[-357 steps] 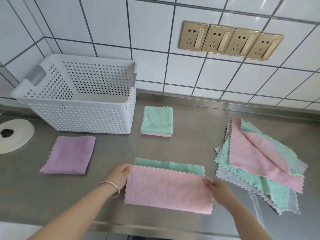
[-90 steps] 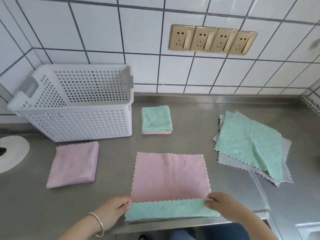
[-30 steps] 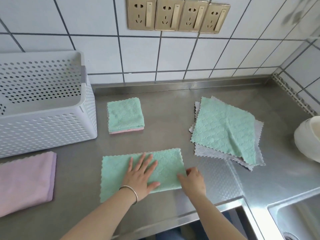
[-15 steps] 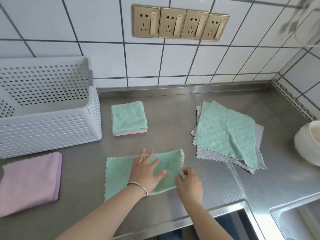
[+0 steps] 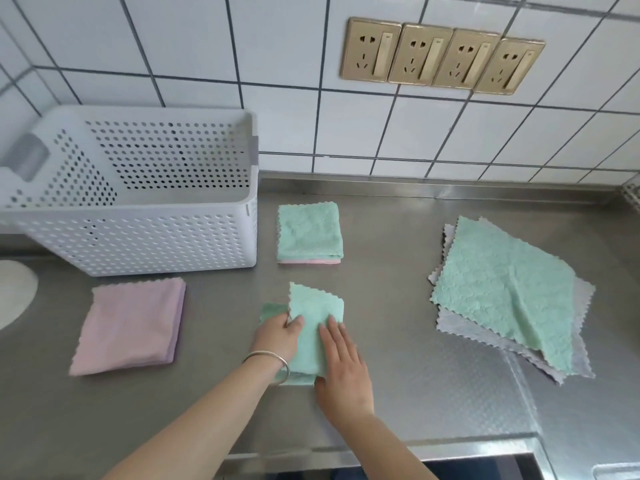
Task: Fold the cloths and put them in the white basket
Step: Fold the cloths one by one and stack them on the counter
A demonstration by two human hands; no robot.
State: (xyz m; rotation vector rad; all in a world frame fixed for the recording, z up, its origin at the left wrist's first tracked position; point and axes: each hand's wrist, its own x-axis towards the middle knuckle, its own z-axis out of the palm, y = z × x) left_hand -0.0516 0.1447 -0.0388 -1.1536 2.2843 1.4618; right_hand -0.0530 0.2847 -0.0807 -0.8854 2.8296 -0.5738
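A green cloth lies folded into a small square on the steel counter in front of me. My left hand pinches its left edge. My right hand rests flat on top of it, fingers spread. A folded green-and-pink cloth sits beyond it, beside the white perforated basket at the back left. A folded purple cloth lies in front of the basket. To the right is a pile of unfolded cloths, green on top of grey.
The tiled wall with gold sockets stands behind the counter. A white round object sits at the far left edge. The counter's front edge runs just below my arms, with a sink corner at the lower right.
The long green strip has been folded over from right to left into a small square. My right hand moved onto its top; my left hand shifted to its left edge.
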